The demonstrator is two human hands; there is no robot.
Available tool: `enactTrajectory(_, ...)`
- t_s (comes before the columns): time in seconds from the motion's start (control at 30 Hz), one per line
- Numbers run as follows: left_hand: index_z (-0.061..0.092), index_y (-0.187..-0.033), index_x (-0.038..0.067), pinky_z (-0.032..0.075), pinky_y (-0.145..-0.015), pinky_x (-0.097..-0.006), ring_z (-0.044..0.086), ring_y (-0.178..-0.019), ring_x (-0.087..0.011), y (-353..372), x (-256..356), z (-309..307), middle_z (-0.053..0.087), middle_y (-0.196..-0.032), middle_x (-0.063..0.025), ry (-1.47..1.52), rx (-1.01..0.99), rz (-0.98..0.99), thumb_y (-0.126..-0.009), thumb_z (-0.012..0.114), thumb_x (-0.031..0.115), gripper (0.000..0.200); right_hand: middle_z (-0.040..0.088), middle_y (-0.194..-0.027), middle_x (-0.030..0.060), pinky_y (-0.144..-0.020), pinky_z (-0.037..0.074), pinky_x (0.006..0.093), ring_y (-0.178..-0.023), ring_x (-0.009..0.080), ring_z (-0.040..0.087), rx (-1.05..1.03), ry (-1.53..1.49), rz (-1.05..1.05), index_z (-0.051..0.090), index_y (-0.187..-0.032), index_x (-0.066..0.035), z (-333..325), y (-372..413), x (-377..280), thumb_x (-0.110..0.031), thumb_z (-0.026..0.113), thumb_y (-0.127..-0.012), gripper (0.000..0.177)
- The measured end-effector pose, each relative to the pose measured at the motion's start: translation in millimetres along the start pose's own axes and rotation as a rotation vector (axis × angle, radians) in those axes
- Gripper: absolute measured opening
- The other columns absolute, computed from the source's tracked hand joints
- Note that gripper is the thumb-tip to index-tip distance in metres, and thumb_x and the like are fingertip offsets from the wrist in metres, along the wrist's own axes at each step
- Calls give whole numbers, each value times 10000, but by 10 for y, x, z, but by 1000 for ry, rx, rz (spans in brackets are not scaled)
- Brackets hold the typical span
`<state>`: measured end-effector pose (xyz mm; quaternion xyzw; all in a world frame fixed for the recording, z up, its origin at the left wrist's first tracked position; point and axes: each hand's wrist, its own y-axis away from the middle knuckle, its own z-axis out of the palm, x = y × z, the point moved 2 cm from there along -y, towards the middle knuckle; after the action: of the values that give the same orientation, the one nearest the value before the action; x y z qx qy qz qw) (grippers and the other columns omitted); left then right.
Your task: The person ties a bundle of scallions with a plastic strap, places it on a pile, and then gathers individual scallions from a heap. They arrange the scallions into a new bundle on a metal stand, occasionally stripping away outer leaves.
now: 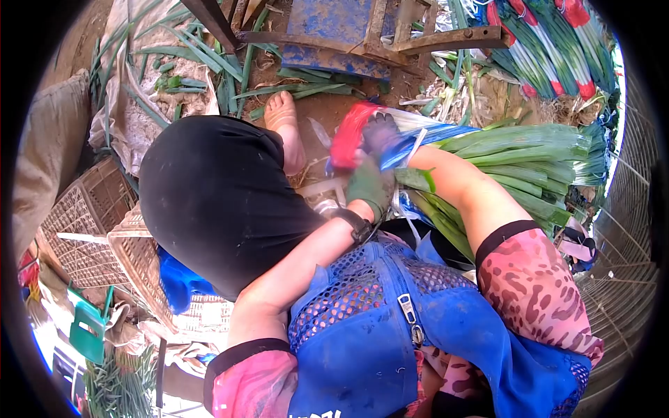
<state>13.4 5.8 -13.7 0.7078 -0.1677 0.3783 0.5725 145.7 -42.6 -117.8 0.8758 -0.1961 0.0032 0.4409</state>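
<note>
A bundle of leeks or large green onions lies across my right side, its long leaves pointing right. Red, white and blue plastic film covers its left end. My right hand, in a dark grey glove, is closed over the film at that end. Just below it, my left hand, in a green glove, is at the lower edge of the film; motion blurs its fingers. A cut piece of green leaf shows beside my left hand, and a thin white strip crosses the bundle.
Several wrapped bundles lie at the upper right. A rusty metal frame with a blue panel stands ahead. Loose leaves litter the ground near my bare foot. Plastic crates and a green stool are at the left.
</note>
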Motion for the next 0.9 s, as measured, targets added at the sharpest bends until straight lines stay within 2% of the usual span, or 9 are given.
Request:
enactTrajectory(0.07,619,-1137,21,496,-871,-464,632,-1028,-440,39,60,-33,664,-1036,-280,-39,-1,-4,-901,621,317,379,683,-1170,143,-1042,423,402,-1172,316,604,-45,-37,-177,727,-1090,-83,-62,46,-25,-441,699,-795,465)
enactTrajectory(0.1,620,-1135,22,496,-870,-463,631,-1029,-440,27,113,91,664,-1035,-280,-3,-30,3,-902,620,314,374,662,-1191,137,-1025,424,421,-1193,302,580,-132,-53,-139,709,-1110,-90,45,92,135,-439,690,-793,472)
enactTrajectory(0.17,622,-1131,22,496,-868,-461,629,-1030,-441,26,65,58,664,-1034,-279,-11,-23,-7,-902,617,307,365,621,-1233,125,-990,425,459,-1237,274,532,-244,-144,-123,672,-1150,-104,281,-89,49,-435,672,-789,489)
enactTrajectory(0.27,630,-1144,27,495,-872,-457,630,-1031,-437,55,78,22,665,-1036,-277,-27,27,28,-906,606,288,354,609,-1261,91,-1006,423,418,-1236,247,531,-52,-14,-394,654,-1199,-145,340,-28,18,-409,644,-824,459)
enactTrajectory(0.37,631,-1170,38,493,-876,-456,628,-1035,-438,22,17,50,665,-1045,-275,26,37,43,-913,585,263,345,600,-1288,71,-1023,416,406,-1253,241,518,159,62,-518,654,-1199,-163,349,31,-17,-380,618,-854,409)
enactTrajectory(0.4,629,-1180,42,492,-878,-456,627,-1037,-438,-2,-41,61,665,-1049,-275,14,30,47,-916,577,257,345,618,-1269,82,-1013,429,380,-1220,240,549,97,-206,-502,660,-1195,-126,484,-110,-83,-393,653,-843,441)
enactTrajectory(0.43,627,-1189,46,492,-881,-456,626,-1040,-437,-20,-100,76,664,-1053,-275,5,21,51,-919,569,252,344,620,-1266,83,-1011,430,382,-1214,241,552,65,-241,-502,659,-1198,-125,623,-221,-108,-392,651,-846,442)
enactTrajectory(0.57,596,-1177,92,479,-888,-500,609,-1009,-458,9,-35,43,647,-1059,-274,-28,-9,76,-889,538,251,335,629,-1253,86,-1003,435,389,-1191,246,563,-111,-190,-500,657,-1210,-122,439,-172,-237,-389,640,-857,443)
enactTrajectory(0.9,643,-1127,84,498,-877,-480,633,-994,-438,-55,-99,89,667,-1028,-256,75,36,180,-891,540,245,303,651,-1223,93,-982,446,406,-1134,258,590,-328,-46,-560,650,-1238,-114,-50,265,-143,-382,614,-884,445)
